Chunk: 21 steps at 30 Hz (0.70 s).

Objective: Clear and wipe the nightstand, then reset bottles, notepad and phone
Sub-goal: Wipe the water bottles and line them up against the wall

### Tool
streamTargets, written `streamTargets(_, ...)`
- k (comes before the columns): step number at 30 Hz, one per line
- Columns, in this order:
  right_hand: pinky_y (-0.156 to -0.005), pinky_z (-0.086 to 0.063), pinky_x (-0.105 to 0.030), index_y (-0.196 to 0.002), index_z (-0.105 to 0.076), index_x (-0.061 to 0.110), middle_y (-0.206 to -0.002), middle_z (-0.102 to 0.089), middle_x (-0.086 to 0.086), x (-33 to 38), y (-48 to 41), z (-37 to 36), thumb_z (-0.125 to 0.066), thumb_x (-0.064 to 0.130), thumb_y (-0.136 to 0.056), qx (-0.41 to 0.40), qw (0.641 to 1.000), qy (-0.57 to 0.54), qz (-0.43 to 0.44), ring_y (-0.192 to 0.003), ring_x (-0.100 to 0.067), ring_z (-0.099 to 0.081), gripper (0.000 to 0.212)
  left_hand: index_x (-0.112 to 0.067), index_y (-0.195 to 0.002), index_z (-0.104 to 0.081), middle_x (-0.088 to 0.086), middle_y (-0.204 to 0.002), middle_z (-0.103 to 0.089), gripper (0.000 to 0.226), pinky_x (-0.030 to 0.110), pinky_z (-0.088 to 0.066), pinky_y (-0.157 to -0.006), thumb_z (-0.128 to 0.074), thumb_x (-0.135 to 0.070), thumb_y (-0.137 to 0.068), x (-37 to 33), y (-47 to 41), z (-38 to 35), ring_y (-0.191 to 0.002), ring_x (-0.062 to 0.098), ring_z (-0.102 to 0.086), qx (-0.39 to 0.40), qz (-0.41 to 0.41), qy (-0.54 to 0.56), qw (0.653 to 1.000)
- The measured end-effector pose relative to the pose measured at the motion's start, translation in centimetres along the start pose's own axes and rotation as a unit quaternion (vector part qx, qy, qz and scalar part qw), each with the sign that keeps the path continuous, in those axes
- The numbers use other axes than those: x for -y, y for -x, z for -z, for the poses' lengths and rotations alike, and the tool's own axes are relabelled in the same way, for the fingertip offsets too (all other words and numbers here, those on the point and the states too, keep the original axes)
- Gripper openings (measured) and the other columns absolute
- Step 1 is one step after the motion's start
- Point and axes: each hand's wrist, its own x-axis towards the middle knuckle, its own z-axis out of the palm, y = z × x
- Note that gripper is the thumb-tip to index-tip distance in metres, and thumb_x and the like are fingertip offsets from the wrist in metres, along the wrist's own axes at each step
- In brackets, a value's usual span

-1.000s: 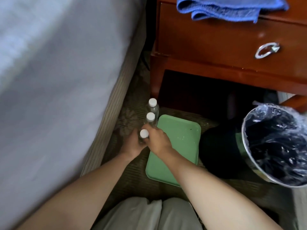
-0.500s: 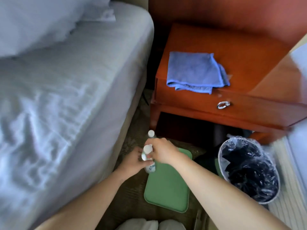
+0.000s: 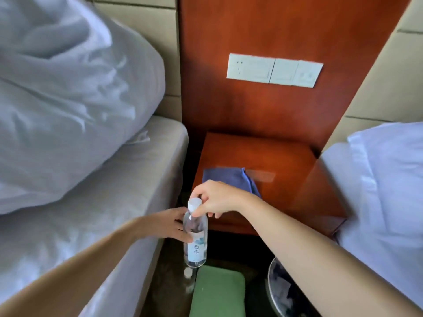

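Note:
A clear water bottle [image 3: 195, 241] with a white cap and pale label hangs in the air in front of the nightstand [image 3: 263, 156]. My right hand [image 3: 217, 199] pinches it at the cap and neck. My left hand [image 3: 171, 223] grips its upper body from the left. Another bottle [image 3: 188, 279] stands on the floor below, blurred, left of a green tray [image 3: 217, 291]. A folded blue cloth [image 3: 229, 178] lies at the nightstand's front left. No notepad or phone is in view.
A bed with a white pillow [image 3: 68, 99] lies to the left, a second bed [image 3: 384, 191] to the right. A bin with a plastic liner [image 3: 286, 291] stands on the floor at right of the tray. Wall switches [image 3: 273, 70] sit above the nightstand.
Both hands have lifted one bottle from the floor beside the tray up to the nightstand's front edge. My view has tilted up from the floor to the wall panel.

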Motion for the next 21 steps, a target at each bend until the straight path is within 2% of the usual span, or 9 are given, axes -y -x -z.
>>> streamTargets(3, -0.064, -0.056, -0.028, -0.108, -0.067, 0.015, -0.09, -0.072, -0.011, 1.5, 0.7, 5.1, -0.074, 0.021, -0.083, -0.021, 0.999, -0.042, 0.019, -0.068, -0.012, -0.063, 0.026, -0.021, -0.127, -0.053, -0.002, -0.123, -0.065, 0.047, 0.031, -0.05, -0.098, -0.074, -0.023, -0.085, -4.8, 0.2, 2.6, -0.114, 0.011, -0.061, 0.011, -0.06, 0.022, 0.998)
streamTargets(5, -0.063, -0.054, -0.028, -0.108, -0.067, 0.015, -0.091, -0.072, -0.012, 2.1, 0.9, 8.0, -0.073, 0.02, -0.084, -0.051, 0.996, -0.061, 0.032, -0.067, -0.012, -0.061, 0.025, -0.017, -0.13, -0.051, 0.0, -0.121, -0.065, 0.043, 0.03, -0.049, -0.096, -0.068, -0.02, -0.091, -6.8, -0.3, 3.6, -0.115, 0.014, -0.061, 0.001, -0.103, 0.078, 0.992)
streamTargets(7, -0.06, -0.051, -0.025, -0.107, -0.068, 0.015, -0.083, -0.07, -0.006, 2.2, 0.9, 10.7, -0.072, 0.02, -0.085, -0.09, 0.992, -0.079, 0.043, -0.064, -0.01, -0.058, 0.023, -0.013, -0.129, -0.052, 0.001, -0.115, -0.066, 0.047, 0.03, -0.049, -0.094, -0.069, -0.03, -0.088, -8.1, -1.4, 4.1, -0.111, 0.016, -0.061, -0.019, -0.134, 0.151, 0.979)
streamTargets(9, -0.056, -0.049, -0.021, -0.107, -0.069, 0.017, -0.079, -0.068, 0.001, 1.9, 0.9, 13.2, -0.07, 0.021, -0.086, -0.129, 0.985, -0.101, 0.047, -0.061, -0.006, -0.056, 0.022, -0.012, -0.127, -0.054, 0.003, -0.113, -0.067, 0.067, 0.029, -0.05, -0.09, -0.078, -0.045, -0.075, -9.1, -2.8, 4.6, -0.108, 0.017, -0.062, -0.047, -0.151, 0.223, 0.962)
streamTargets(12, -0.054, -0.047, -0.018, -0.109, -0.069, 0.018, -0.077, -0.065, 0.003, 0.9, 0.6, 16.1, -0.069, 0.023, -0.087, -0.195, 0.967, -0.157, 0.043, -0.058, -0.004, -0.053, 0.023, -0.011, -0.133, -0.051, 0.012, -0.121, -0.064, 0.083, 0.035, -0.052, -0.09, -0.085, -0.048, -0.066, -10.1, -5.0, 5.2, -0.11, 0.024, -0.062, -0.059, -0.174, 0.286, 0.941)
streamTargets(15, -0.056, -0.047, -0.018, -0.114, -0.068, 0.021, -0.074, -0.062, 0.006, -0.6, -0.4, 17.5, -0.068, 0.025, -0.089, -0.249, 0.946, -0.208, 0.025, -0.06, -0.003, -0.053, 0.025, -0.012, -0.133, -0.053, 0.015, -0.123, -0.064, 0.086, 0.039, -0.053, -0.092, -0.085, -0.049, -0.063, -11.6, -7.3, 5.3, -0.11, 0.027, -0.063, -0.086, -0.189, 0.315, 0.926)
streamTargets(18, -0.058, -0.049, -0.017, -0.113, -0.068, 0.025, -0.077, -0.062, 0.008, -1.3, -1.6, 17.9, -0.067, 0.028, -0.09, -0.273, 0.927, -0.256, 0.018, -0.063, -0.003, -0.056, 0.023, -0.014, -0.124, -0.061, 0.01, -0.109, -0.068, 0.08, 0.034, -0.055, -0.082, -0.087, -0.052, -0.059, -12.5, -8.8, 4.9, -0.096, 0.021, -0.067, -0.096, -0.198, 0.361, 0.906)
streamTargets(19, -0.06, -0.051, -0.019, -0.111, -0.068, 0.027, -0.079, -0.063, 0.006, -1.6, -1.9, 18.0, -0.066, 0.031, -0.091, -0.277, 0.915, -0.292, 0.021, -0.066, -0.004, -0.058, 0.021, -0.015, -0.121, -0.062, 0.009, -0.105, -0.069, 0.078, 0.033, -0.056, -0.08, -0.088, -0.052, -0.057, -12.4, -9.2, 4.9, -0.093, 0.02, -0.067, -0.097, -0.197, 0.381, 0.898)
streamTargets(21, -0.067, -0.053, -0.025, -0.108, -0.065, 0.029, -0.085, -0.065, 0.001, -2.9, -3.0, 17.8, -0.064, 0.039, -0.091, -0.306, 0.866, -0.396, 0.006, -0.076, -0.011, -0.062, 0.019, -0.015, -0.121, -0.062, 0.009, -0.103, -0.068, 0.079, 0.033, -0.056, -0.079, -0.088, -0.052, -0.056, -12.0, -9.9, 4.8, -0.09, 0.02, -0.067, -0.101, -0.195, 0.415, 0.883)
